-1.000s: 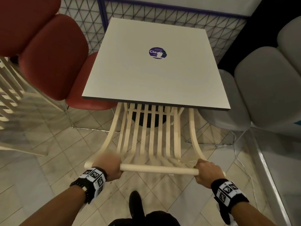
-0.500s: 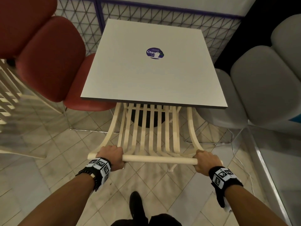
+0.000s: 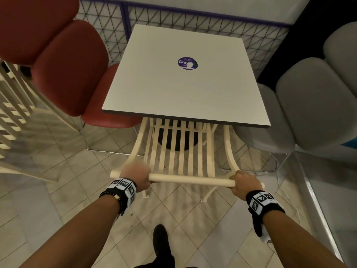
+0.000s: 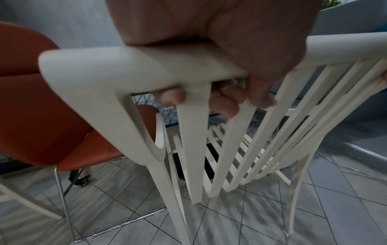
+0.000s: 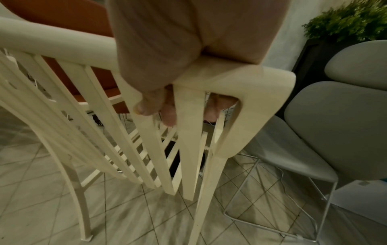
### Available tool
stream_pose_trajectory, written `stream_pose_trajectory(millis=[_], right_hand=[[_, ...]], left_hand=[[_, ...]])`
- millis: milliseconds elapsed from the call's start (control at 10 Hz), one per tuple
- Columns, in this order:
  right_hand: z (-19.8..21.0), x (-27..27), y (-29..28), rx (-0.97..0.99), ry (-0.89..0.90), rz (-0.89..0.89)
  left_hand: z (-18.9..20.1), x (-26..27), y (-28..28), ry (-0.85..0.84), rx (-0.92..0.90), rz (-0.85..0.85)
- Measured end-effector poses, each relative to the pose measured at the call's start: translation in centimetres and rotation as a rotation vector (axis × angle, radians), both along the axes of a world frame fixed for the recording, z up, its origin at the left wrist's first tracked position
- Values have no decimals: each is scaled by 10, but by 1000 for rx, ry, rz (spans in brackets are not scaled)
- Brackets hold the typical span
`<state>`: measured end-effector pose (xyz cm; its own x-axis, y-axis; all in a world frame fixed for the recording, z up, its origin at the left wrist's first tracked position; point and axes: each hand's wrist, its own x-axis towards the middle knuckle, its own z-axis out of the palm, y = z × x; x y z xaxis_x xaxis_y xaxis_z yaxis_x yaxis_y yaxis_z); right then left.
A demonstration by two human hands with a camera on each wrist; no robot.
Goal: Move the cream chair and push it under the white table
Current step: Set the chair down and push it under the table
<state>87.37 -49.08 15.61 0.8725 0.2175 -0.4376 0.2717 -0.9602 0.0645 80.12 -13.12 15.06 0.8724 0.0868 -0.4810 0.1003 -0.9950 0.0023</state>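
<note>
- The cream chair (image 3: 181,151) is gripped by its top rail at both ends: the left hand (image 3: 136,176) is wrapped round the rail toward 8 o'clock in the head view, the right hand (image 3: 244,180) toward 4 o'clock. This wide, even hold is judged to keep the chair square to the white surface (image 3: 185,78) while it is pushed.
- The chair's seat is already hidden beneath the near edge of the surface at 12 o'clock from the hands; only the slatted back and the rear legs are left outside, so the push is judged to be close to complete.
- The chair is fitted between a red chair (image 3: 63,66) at 10 o'clock and a grey chair (image 3: 309,105) at 2 o'clock, which explains the straight, centred approach.
- A dark round base is seen through the slats under the surface; it is judged to be what could block the seat if the chair is driven much further.
- From the head view only the backs of the hands are seen, the left one blurred. In the left wrist view the fingertips (image 4: 170,97) are shown curled under the rail between the slats; the same is shown in the right wrist view.
- Only the wrist views show the slatted seat under the surface, the rear leg feet on the tiled floor (image 5: 52,207), and a green plant (image 5: 347,21) at 1 o'clock.
</note>
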Motion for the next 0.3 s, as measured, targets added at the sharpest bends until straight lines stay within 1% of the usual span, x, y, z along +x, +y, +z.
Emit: stream_pose_trajectory(millis=[100,200,300], right_hand=[[-8,-22,1,41,-185,0],[-12,-63,11,77,-317,1],[-21,-112,15,122,-282,-30]], left_hand=[[1,-16,-4,-109,-5,-2],[3,-39,-12,-281,-15,-2],[-1,-75,-24,-428,-67,71]])
